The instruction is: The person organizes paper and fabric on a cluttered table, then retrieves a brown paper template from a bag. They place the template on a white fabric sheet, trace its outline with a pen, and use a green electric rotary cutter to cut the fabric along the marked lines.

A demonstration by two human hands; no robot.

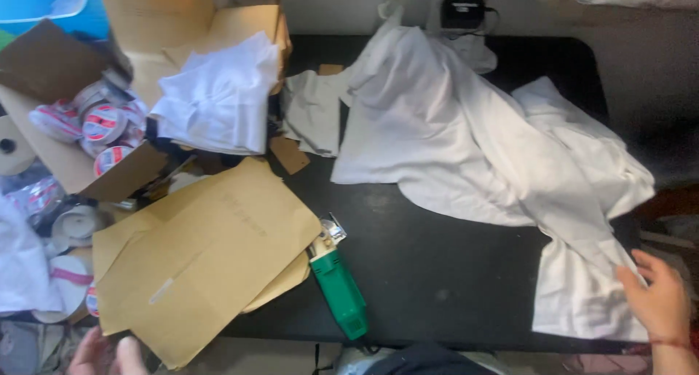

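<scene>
— Green cutting tool (338,291) lies closest to you, at the near edge of the black table (429,273), its metal head tucked under the brown paper sheets (204,262). Where are your hands?

— Your right hand (659,298) rests at the near right corner, fingers loosely spread over the edge of the white cloth (502,164); whether you pinch it, I cannot tell. Your left hand (105,354) sits at the near left, fingers touching the lower edge of the brown paper, grip unclear.

— And the cloth?

— It sprawls from the far edge down to the near right corner. A folded white garment (218,98) lies on a cardboard box (182,25) at the far left, beside tape rolls (102,124).
</scene>
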